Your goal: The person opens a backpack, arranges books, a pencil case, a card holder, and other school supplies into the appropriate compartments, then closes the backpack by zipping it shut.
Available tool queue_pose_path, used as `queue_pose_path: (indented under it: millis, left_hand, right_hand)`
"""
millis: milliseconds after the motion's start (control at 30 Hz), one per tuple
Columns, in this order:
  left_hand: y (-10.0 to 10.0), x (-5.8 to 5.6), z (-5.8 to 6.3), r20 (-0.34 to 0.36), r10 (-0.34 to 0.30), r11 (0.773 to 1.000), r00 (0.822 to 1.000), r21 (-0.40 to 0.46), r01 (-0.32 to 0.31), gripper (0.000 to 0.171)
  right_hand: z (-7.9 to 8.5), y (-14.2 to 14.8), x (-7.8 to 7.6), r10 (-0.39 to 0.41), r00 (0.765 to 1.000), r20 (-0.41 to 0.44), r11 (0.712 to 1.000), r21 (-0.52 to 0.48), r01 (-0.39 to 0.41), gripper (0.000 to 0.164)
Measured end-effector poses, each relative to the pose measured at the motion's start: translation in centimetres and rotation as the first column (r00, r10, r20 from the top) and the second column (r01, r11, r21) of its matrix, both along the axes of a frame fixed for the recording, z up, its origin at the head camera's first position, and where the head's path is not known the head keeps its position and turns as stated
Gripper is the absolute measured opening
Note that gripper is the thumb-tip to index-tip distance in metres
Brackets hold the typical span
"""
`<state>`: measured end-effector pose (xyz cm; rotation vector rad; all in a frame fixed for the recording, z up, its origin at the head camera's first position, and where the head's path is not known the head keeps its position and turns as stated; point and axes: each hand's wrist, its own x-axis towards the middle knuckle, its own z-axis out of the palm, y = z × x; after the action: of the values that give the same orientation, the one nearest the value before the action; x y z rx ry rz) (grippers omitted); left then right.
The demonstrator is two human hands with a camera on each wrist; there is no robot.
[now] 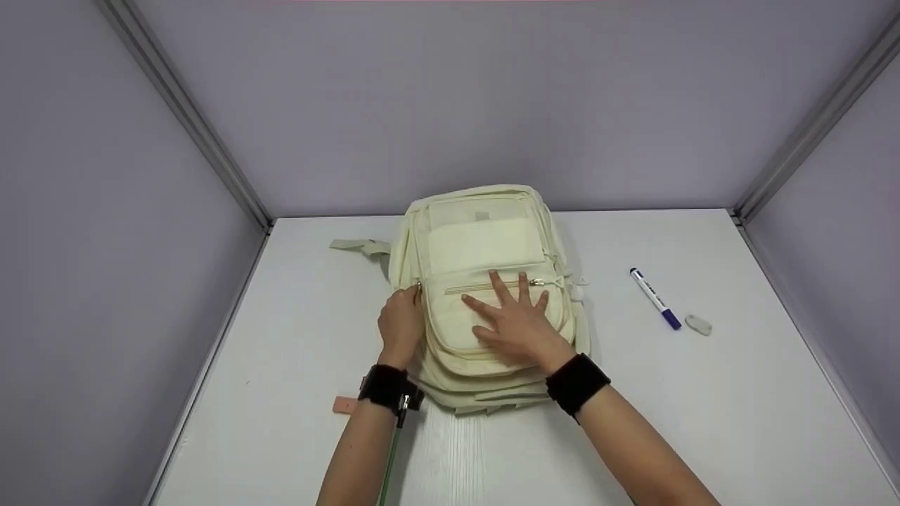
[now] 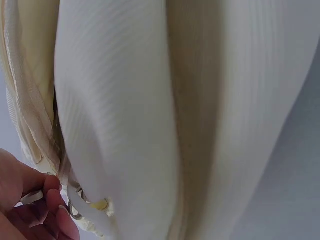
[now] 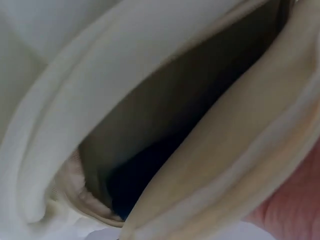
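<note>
A cream backpack (image 1: 485, 246) lies front side up on the white table. At its left edge my left hand (image 1: 401, 320) pinches a zipper pull, with the fingers curled; the left wrist view shows that hand (image 2: 35, 200) at the seam beside a metal ring (image 2: 75, 205). Spread wide, my right hand (image 1: 517, 327) presses on the front pocket, just below a short horizontal zipper (image 1: 478, 287). In the right wrist view a compartment (image 3: 150, 120) of the bag gapes, dark blue inside; what lies there is unclear. Part of the right hand (image 3: 290, 205) shows beside it.
To the right of the bag lie a white marker (image 1: 650, 292) with a blue cap and a small grey-white piece (image 1: 698, 325). A strap (image 1: 358, 246) sticks out at the upper left. A small orange-pink piece (image 1: 344, 405) lies by the left wrist. Grey panels (image 1: 450, 105) wall the table.
</note>
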<state>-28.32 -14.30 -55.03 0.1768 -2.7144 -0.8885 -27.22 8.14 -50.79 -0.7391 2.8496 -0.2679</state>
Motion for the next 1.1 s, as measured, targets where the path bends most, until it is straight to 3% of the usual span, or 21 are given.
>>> queue_pose_path:
  millis: [267, 633, 900, 1100]
  left_hand:
    - [-0.7, -0.3, 0.0, 0.03, -0.018, 1.0, 0.999, 0.011, 0.018, 0.025]
    - [-2.2, -0.7, -0.2, 0.06, -0.048, 0.998, 0.997, 0.03, 0.046, 0.025]
    - [-2.8, 0.5, -0.4, 0.098, -0.065, 0.998, 0.993, 0.031, 0.062, 0.027]
    - [-2.9, 2.1, -0.1, 0.123, -0.08, 0.997, 0.989, -0.011, 0.082, 0.027]
  right_hand:
    - [-0.5, -1.2, 0.1, -0.031, 0.999, -0.042, 0.999, 0.029, 0.032, 0.067]
    - [-0.6, -2.4, -1.1, -0.058, 0.998, 0.031, 0.997, 0.058, 0.056, 0.067]
    - [-0.8, -2.4, -1.0, -0.05, 0.999, 0.013, 0.998, 0.05, 0.049, 0.067]
    - [-0.9, -2.4, -1.1, -0.052, 0.999, 0.013, 0.997, 0.056, 0.052, 0.068]
